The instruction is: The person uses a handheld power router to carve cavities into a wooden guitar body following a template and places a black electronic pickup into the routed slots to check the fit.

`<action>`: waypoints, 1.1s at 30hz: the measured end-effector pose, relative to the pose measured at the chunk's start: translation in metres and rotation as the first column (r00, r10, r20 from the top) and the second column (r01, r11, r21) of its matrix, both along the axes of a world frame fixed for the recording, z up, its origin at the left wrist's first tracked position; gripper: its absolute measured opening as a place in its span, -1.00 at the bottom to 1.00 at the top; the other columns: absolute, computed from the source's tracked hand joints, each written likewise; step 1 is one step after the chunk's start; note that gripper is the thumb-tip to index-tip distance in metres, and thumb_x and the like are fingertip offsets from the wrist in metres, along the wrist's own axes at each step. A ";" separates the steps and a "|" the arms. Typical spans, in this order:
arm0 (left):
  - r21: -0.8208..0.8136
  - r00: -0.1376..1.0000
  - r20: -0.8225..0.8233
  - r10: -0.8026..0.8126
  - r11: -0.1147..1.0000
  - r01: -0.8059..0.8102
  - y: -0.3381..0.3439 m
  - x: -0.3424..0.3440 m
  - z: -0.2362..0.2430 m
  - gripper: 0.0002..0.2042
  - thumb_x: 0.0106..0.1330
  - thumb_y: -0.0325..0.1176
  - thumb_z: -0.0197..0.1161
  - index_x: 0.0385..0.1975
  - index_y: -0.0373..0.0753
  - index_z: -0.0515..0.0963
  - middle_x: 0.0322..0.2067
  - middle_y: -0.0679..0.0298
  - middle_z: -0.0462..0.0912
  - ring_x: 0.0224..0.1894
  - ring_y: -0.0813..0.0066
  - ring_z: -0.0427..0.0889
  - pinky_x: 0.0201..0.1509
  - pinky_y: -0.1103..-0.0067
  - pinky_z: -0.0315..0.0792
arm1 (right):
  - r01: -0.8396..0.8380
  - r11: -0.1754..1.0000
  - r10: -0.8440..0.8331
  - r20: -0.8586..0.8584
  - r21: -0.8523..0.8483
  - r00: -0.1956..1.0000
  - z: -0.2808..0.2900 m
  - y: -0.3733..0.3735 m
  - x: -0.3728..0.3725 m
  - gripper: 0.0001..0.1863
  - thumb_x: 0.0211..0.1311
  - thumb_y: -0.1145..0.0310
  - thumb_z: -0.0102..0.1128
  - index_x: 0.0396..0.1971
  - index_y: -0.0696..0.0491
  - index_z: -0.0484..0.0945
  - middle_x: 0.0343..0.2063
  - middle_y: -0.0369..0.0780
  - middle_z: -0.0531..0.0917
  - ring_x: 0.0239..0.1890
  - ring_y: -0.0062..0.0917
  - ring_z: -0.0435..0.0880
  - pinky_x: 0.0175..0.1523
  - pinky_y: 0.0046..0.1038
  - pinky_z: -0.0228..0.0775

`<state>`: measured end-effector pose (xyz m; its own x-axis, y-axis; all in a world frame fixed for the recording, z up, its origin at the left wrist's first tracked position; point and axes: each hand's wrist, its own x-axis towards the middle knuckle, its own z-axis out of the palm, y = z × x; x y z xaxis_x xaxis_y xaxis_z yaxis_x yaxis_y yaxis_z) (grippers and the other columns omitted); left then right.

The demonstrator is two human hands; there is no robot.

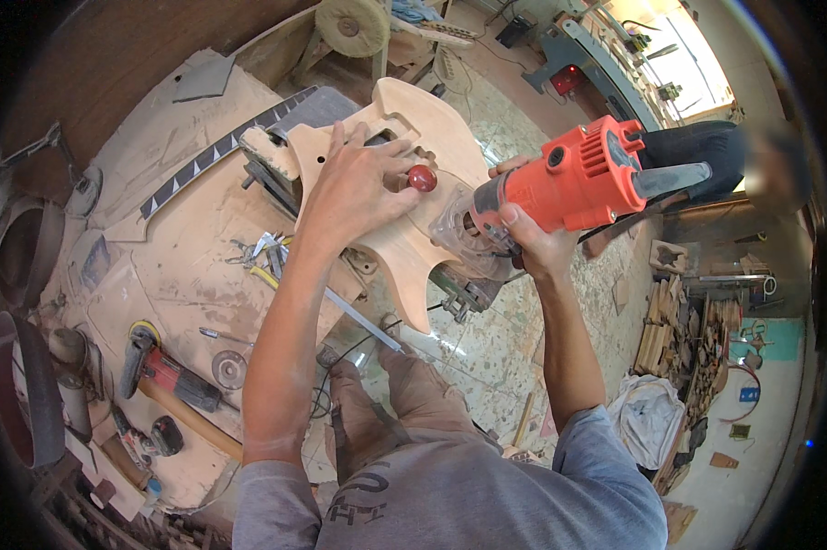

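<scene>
Probably routing the guitar body (450, 160), set at the edge of the dusty workbench (189, 261); can't confirm cutter spinning. Gripping red router (565, 183) with right hand (537, 246), wrapped around lower housing, clear base (450, 225) at wood's right side. Spreading left hand (358, 179) over body, at red knob (422, 178); can't tell if pinching or just touching. Next, likely need to keep base flat, weight over wood. Can't see cutter, most right fingers behind router, or body's underside. Can't judge cut depth either.

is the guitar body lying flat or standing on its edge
Lying flat: the guitar body shows its broad face, cut-outs upward, beneath the left hand.
</scene>
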<state>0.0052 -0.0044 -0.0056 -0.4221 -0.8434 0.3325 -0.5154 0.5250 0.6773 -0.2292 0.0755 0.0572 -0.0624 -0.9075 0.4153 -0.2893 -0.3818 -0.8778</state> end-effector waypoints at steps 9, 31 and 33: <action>-0.035 1.000 0.031 0.003 0.999 -0.002 -0.001 -0.002 -0.004 -0.63 0.26 -0.05 0.49 0.06 0.10 0.81 0.25 0.21 0.71 0.48 -0.29 0.37 0.71 -0.05 -0.17 | 0.003 1.000 -0.003 0.022 0.029 1.000 -0.004 -0.005 -0.011 -0.30 0.03 0.16 0.67 0.11 0.18 0.55 -0.03 -0.13 0.71 0.03 -0.40 0.72 0.16 -0.29 0.60; 0.121 0.996 -0.091 0.027 0.993 -0.016 -0.005 0.001 0.006 -0.55 0.10 -0.26 0.49 0.03 -0.26 0.76 0.11 0.02 0.77 0.47 -0.25 0.42 0.67 0.07 0.06 | -0.054 0.998 0.054 -0.004 0.018 0.999 -0.006 -0.023 -0.004 -0.31 0.04 0.12 0.66 0.09 0.16 0.55 -0.07 -0.18 0.71 -0.03 -0.46 0.71 0.12 -0.33 0.59; 0.152 0.995 -0.092 0.034 0.988 -0.019 -0.003 0.002 0.009 -0.54 0.08 -0.27 0.48 0.02 -0.27 0.76 0.12 0.01 0.76 0.48 -0.24 0.40 0.67 0.09 0.07 | -0.053 0.998 0.053 -0.006 0.026 0.999 -0.005 -0.021 -0.004 -0.31 0.04 0.12 0.66 0.08 0.15 0.55 -0.08 -0.18 0.71 -0.03 -0.47 0.71 0.12 -0.34 0.59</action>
<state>0.0076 -0.0077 0.0032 -0.3718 -0.8974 0.2376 -0.4576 0.3999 0.7941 -0.2328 0.0541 0.0519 -0.0111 -0.9199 0.3921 -0.2753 -0.3742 -0.8856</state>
